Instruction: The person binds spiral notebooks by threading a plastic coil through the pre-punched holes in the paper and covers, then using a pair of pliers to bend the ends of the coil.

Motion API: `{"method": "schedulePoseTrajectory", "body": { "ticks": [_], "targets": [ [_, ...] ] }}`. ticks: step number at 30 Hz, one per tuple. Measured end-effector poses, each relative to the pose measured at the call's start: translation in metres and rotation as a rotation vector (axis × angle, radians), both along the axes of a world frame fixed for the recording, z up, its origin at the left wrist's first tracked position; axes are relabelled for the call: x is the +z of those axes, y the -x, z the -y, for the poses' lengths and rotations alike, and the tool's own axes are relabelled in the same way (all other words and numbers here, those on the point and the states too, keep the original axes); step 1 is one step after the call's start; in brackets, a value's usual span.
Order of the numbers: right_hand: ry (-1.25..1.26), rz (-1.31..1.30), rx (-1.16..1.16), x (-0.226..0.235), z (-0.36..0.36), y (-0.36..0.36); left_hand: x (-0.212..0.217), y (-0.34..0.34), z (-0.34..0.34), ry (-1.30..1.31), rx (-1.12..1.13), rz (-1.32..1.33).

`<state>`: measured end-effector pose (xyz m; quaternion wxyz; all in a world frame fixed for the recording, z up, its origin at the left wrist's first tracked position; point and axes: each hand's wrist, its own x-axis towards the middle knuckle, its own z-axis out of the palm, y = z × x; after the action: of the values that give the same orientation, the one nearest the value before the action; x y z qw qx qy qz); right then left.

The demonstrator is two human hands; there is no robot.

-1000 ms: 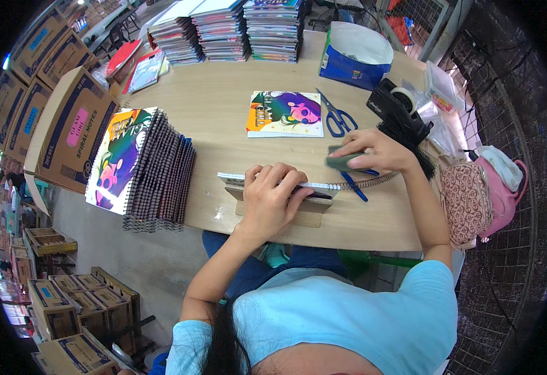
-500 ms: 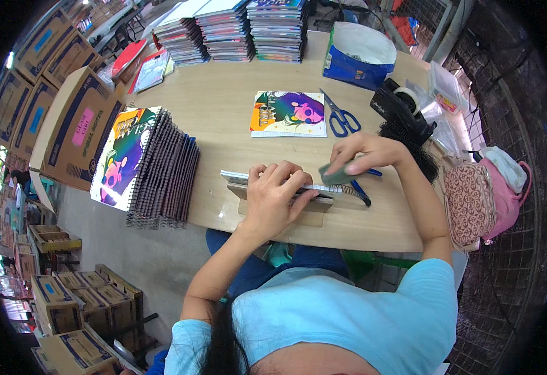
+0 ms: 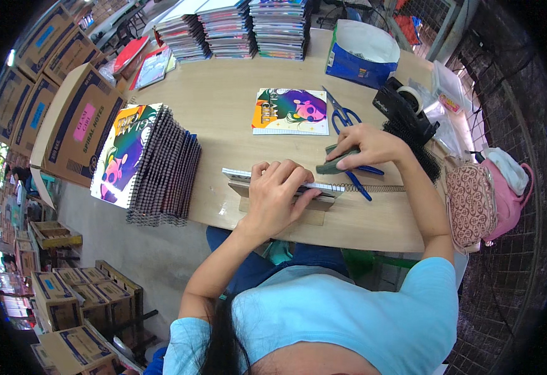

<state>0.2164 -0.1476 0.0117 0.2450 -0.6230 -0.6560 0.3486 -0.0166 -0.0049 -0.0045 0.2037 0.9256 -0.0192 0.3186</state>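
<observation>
My left hand (image 3: 276, 190) is closed on a notebook (image 3: 241, 176), holding it on edge near the table's front edge, over a flat board. A thin spiral wire coil (image 3: 387, 187) runs from the notebook's right end across the table to the right, passing beneath my right forearm. Pinched in my right hand (image 3: 371, 147) is a dark green pad (image 3: 334, 165), just above the coil's start. A blue-handled tool (image 3: 358, 186) resembling pliers lies under that hand, crossing the coil. Beyond are blue-handled scissors (image 3: 346, 117) and a flat, colourful notebook cover (image 3: 293, 112) on pages.
Spiral-bound notebooks (image 3: 161, 169) are stacked at the left edge, beside an open carton (image 3: 76, 125). Taller notebook stacks (image 3: 279, 31) stand at the back, near a blue-white box (image 3: 361, 56). A black tape dispenser (image 3: 405, 109), more coils (image 3: 426, 159) and a patterned bag (image 3: 470, 200) sit right.
The coil, short beside the notebook before, now stretches far to the right. My right hand has shifted slightly and the green pad has turned. My left hand keeps its hold.
</observation>
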Motion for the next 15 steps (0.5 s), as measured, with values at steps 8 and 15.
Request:
{"method": "schedulePoseTrajectory", "body": {
  "ticks": [8, 15],
  "targets": [
    [-0.085, -0.424, 0.177, -0.003, -0.008, -0.011, 0.002, 0.0, -0.001, -0.01, -0.015, 0.006],
    [-0.18, -0.772, 0.244, -0.013, -0.005, -0.005, 0.003, -0.001, -0.002, 0.026, -0.021, -0.012]
  ]
}}
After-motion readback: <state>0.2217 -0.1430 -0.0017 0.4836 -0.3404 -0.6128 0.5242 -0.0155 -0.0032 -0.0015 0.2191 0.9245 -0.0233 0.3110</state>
